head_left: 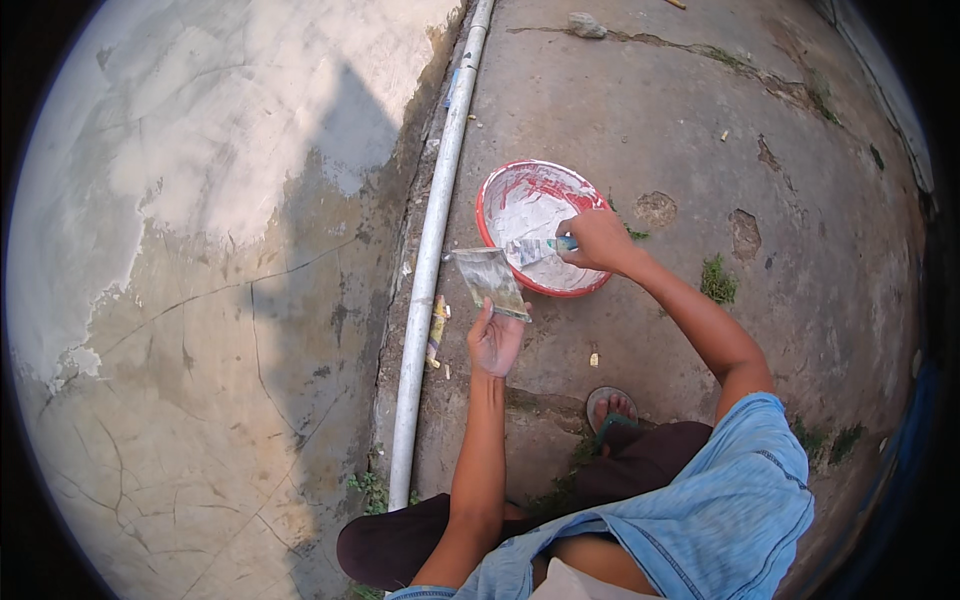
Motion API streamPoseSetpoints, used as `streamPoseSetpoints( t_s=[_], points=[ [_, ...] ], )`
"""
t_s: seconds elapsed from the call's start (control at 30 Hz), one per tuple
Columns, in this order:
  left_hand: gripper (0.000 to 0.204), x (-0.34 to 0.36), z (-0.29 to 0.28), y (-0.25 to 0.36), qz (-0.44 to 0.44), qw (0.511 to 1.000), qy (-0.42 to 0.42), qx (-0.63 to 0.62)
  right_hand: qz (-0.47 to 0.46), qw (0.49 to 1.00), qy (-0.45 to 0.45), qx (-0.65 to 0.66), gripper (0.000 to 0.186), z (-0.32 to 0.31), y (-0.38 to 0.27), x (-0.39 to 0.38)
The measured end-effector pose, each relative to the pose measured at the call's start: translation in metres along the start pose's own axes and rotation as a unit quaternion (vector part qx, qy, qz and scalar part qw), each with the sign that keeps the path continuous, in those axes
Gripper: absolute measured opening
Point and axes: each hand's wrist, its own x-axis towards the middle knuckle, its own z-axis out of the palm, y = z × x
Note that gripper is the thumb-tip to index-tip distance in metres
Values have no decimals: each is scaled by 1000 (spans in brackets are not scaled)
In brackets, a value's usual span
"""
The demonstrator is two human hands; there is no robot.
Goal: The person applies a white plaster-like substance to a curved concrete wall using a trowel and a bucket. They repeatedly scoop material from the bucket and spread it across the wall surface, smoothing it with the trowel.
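Observation:
My left hand (497,343) grips the lower edge of a wide, flat scraper plate (490,280), grey and smeared with white. In my right hand (602,242) is a putty knife (528,251) with a blue-green handle and a whitened blade. Its blade points left, close to the plate's upper right corner; I cannot tell whether the two touch. Below both tools stands a round red basin (482,205), its inside coated with white putty (530,215). My right hand is over the basin's right side, the left hand just outside its near left rim.
A long pale pipe (432,240) runs along the foot of the wall (200,330) on the left, which is partly coated white. A yellow wrapper (436,330) lies beside the pipe. The concrete ground (660,110) has cracks, holes, a stone (587,25) and grass tufts (717,280).

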Motion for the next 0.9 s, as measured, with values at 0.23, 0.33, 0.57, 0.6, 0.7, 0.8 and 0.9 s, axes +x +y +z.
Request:
streamPoseSetpoints(
  t_s=[0.23,0.33,0.57,0.6,0.7,0.8,0.9],
  points=[
    [49,-2,-9,0,-3,998,1,55,127,974,-3,186,30,27,35,-2],
    [45,-2,-9,0,3,999,1,35,96,991,54,74,30,20,26,-1],
    [38,-3,-4,-2,8,1000,7,8,-56,993,98,-30,18,34,-7,-6],
    [38,-3,-5,-1,11,1000,1,7,-66,992,99,-34,19,32,-13,-8],
    [49,-3,-11,3,8,999,10,39,22,999,41,10,25,17,-19,-9],
    [48,-4,-13,4,2,999,7,33,107,982,14,153,31,22,-1,-10],
    [46,-2,-16,4,-4,1000,13,25,119,975,30,185,37,32,18,-11]
  ],
)
